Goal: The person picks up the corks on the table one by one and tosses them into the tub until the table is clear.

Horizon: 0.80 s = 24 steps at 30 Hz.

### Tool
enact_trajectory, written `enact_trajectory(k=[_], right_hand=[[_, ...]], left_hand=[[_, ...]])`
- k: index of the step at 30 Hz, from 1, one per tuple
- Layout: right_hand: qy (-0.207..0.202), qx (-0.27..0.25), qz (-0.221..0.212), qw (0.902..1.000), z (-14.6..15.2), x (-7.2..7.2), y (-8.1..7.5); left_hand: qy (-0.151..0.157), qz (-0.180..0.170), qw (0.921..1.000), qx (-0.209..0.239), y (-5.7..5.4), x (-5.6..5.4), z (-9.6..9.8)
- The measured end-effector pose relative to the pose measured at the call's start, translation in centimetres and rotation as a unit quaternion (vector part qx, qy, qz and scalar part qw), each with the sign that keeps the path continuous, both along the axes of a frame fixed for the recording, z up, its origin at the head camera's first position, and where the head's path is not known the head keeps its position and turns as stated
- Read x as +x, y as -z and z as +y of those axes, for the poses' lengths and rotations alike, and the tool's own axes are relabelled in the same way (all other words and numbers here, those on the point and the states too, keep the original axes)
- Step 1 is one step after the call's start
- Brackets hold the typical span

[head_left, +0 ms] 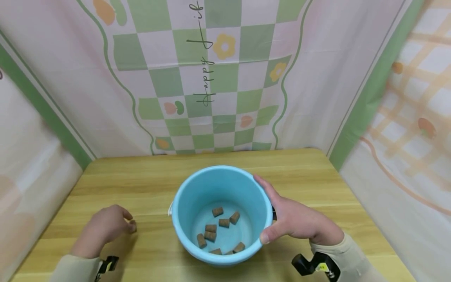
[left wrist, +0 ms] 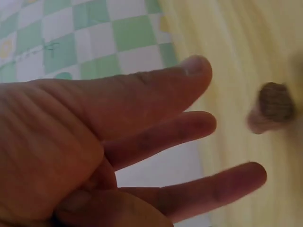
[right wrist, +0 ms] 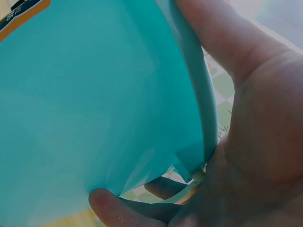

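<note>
A light blue bucket (head_left: 222, 172) stands upright on the wooden table, with several short brown cork-like cylinders (head_left: 224, 223) lying on its floor. My right hand (head_left: 299, 217) grips the bucket's right side, thumb at the rim. In the right wrist view, fingers (right wrist: 113, 208) of that hand lie against the outer wall near the handle mount. Left of the bucket, my left hand (head_left: 107, 225) is over the table and holds nothing that I can see. Beyond its fingertips, the left wrist view has one blurred brown cylinder (left wrist: 274, 104), apart from the hand; the head view hides it.
The wooden table (head_left: 141, 184) runs back to a green-and-white checked cloth (head_left: 222, 90). More cloth hangs along the left (head_left: 35, 156) and right (head_left: 405, 176). A white handle end (head_left: 170, 209) sticks out at the bucket's left. Black straps with mounts (head_left: 317, 264) are on both wrists.
</note>
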State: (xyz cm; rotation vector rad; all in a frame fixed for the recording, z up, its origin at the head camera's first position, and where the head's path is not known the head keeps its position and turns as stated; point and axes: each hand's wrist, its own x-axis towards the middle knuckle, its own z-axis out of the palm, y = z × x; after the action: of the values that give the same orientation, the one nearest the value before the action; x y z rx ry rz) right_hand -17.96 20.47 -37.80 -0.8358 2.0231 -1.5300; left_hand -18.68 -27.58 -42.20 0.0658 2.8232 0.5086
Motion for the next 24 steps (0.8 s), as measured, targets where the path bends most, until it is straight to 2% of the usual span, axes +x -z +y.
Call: enact_trajectory(k=[3,10,14,17,20,21,23,24], right_hand=[[-0.001,-0.002,0.001,1.0000,0.0,0.0,0.0],[-0.001,-0.002,0.000,1.0000,0.0,0.0,0.1],[-0.002,0.000,0.001,1.0000,0.0,0.0,0.1],[-0.001,0.001,0.001,1.0000,0.0,0.0,0.1],[0.000,0.001,0.005,1.0000,0.0,-0.1,0.2],[0.000,0.001,0.006,1.0000,0.0,-0.1,0.2],[0.002,0.003,0.008,1.0000,0.1,-0.1,0.2],[0.002,0.004,0.007,1.0000,0.1,-0.1,0.2]], left_hand=[[0.006,0.020,0.9998,-0.002,1.0,-0.2,0.0],[0.004,0.029,0.9995,0.005,2.5,-0.7,0.3],[0.003,0.023,0.9995,0.020,2.8,-1.0,0.3],[-0.005,0.002,0.9990,0.044,2.4,-1.1,-0.3],[-0.023,-0.018,0.9961,0.083,1.9,-1.2,-1.4],[-0.026,-0.024,0.9934,0.109,1.7,-1.2,-1.9],[-0.026,-0.041,0.9813,0.186,1.7,-1.3,-2.9],[-0.021,-0.050,0.9715,0.231,1.8,-1.2,-3.4]])
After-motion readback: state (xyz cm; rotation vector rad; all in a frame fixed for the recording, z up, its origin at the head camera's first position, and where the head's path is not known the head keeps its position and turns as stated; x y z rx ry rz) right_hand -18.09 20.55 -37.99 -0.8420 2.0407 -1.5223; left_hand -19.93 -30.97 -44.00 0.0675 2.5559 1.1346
